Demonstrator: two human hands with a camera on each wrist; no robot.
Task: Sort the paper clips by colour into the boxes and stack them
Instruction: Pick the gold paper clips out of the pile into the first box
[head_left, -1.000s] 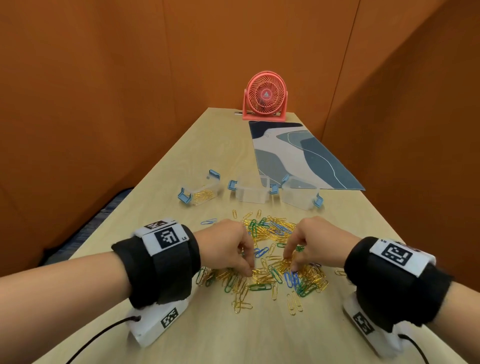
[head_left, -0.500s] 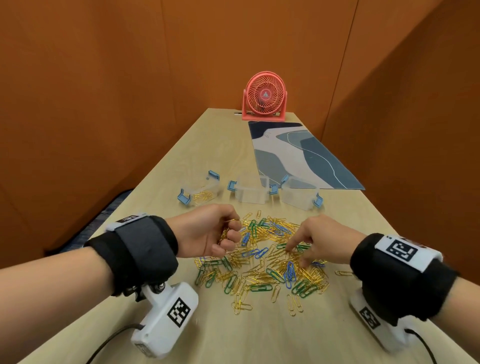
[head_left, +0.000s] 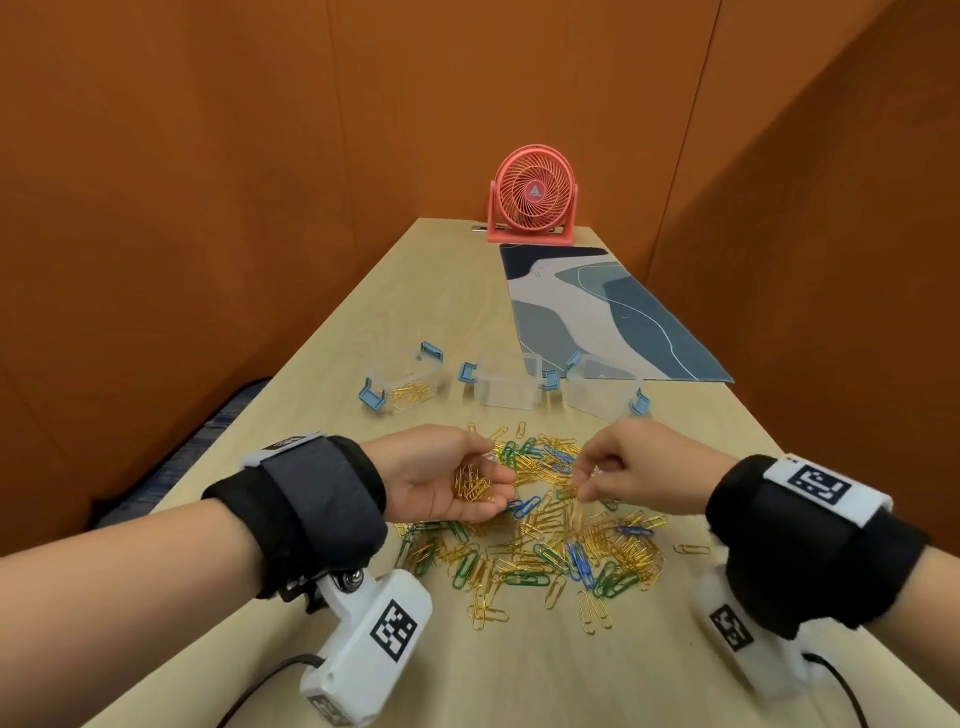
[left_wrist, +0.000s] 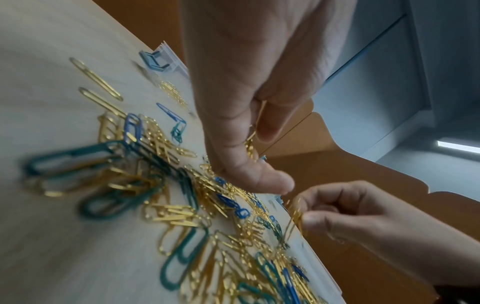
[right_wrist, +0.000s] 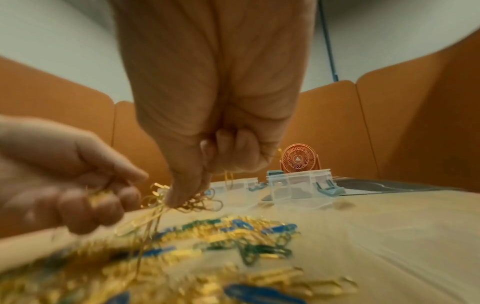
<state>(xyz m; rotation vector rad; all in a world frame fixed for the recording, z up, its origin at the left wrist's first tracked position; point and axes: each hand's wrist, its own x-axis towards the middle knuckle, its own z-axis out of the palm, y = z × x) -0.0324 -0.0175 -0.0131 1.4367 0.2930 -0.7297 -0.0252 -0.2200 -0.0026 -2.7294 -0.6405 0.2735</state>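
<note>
A mixed pile of gold, green and blue paper clips (head_left: 545, 545) lies on the wooden table (head_left: 415, 312). My left hand (head_left: 491, 478) hovers over the pile's left side, palm turned up, fingers curled round a bunch of gold clips (head_left: 470, 483). My right hand (head_left: 581, 492) is just to its right and pinches a few gold clips (right_wrist: 153, 214) that dangle above the pile. Behind the pile stand three clear boxes with blue latches: the left box (head_left: 405, 387) holds gold clips, while the middle box (head_left: 506, 389) and the right box (head_left: 602, 395) look empty.
A blue-grey patterned mat (head_left: 597, 312) lies behind the boxes on the right. A pink desk fan (head_left: 532, 195) stands at the far end. Orange partition walls close in the table on three sides. A few stray gold clips (head_left: 592, 613) lie near me.
My left hand rose off the pile and turned palm up with gold clips in it. My right hand lifted from the pile, pinching gold clips, and moved toward the left hand.
</note>
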